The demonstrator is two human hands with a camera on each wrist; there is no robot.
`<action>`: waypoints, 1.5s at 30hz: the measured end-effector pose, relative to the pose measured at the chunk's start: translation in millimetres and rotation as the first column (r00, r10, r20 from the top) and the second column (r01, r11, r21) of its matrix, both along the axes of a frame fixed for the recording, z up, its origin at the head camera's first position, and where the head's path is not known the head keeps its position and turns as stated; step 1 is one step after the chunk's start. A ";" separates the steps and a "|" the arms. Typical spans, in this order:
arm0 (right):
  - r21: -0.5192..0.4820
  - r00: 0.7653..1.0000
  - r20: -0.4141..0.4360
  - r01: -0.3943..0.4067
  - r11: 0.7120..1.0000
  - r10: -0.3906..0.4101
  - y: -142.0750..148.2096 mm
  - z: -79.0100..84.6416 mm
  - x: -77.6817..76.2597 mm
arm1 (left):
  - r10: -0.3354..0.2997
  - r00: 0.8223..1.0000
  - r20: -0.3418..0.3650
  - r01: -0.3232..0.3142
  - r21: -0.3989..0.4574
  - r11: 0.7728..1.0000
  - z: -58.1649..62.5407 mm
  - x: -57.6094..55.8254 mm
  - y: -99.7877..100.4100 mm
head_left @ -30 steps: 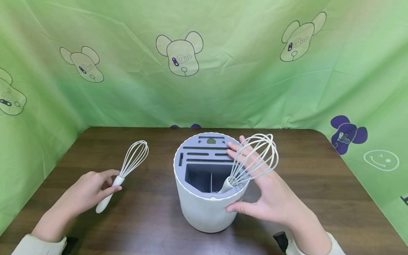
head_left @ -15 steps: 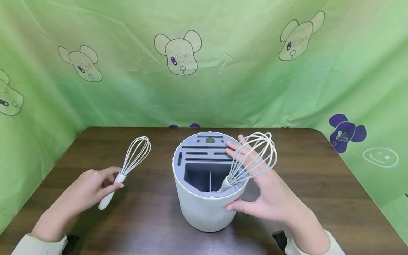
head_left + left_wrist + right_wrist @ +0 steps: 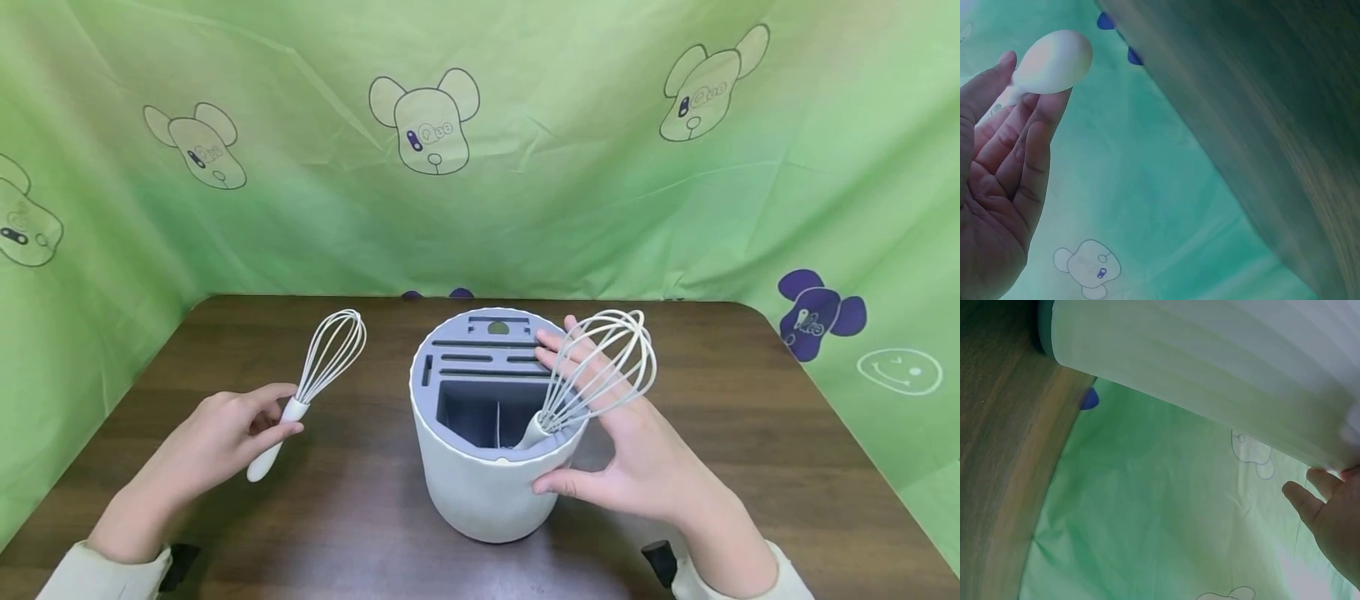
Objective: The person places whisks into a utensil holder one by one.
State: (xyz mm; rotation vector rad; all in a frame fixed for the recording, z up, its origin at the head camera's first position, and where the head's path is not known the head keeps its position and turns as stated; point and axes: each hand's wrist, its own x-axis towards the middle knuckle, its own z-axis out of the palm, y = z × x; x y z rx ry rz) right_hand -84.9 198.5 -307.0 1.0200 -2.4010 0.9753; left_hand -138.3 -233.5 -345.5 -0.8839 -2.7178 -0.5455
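My left hand point(image 3: 228, 437) pinches the white handle of a small whisk point(image 3: 295, 410) between thumb and fingers, its wire end pointing up and away, left of the holder. In the left wrist view the rounded handle end point(image 3: 1060, 62) sticks out past the fingers. A round white utensil holder point(image 3: 487, 500) with a grey slotted top stands upright mid-table. A larger whisk point(image 3: 600, 375) leans right in its front compartment, handle down, wires above the rim. My right hand point(image 3: 637, 454) rests spread against the holder's right side, thumb at the front, fingertips on the top, partly behind the wires.
The brown wooden table point(image 3: 360, 517) reaches back to a green curtain point(image 3: 540, 225) printed with bear heads. The holder's top has several narrow slots behind a large opening split by a divider point(image 3: 497, 425).
My left hand has moved slightly right and away from me, carrying the small whisk with it. The right hand, the holder and the larger whisk have stayed in place.
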 end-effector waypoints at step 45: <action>0.006 1.000 -0.001 0.010 1.000 -0.010 0.0 -2.2 -0.2 | -0.241 0.919 -0.312 0.320 0.234 0.918 19.1 3.6 37.2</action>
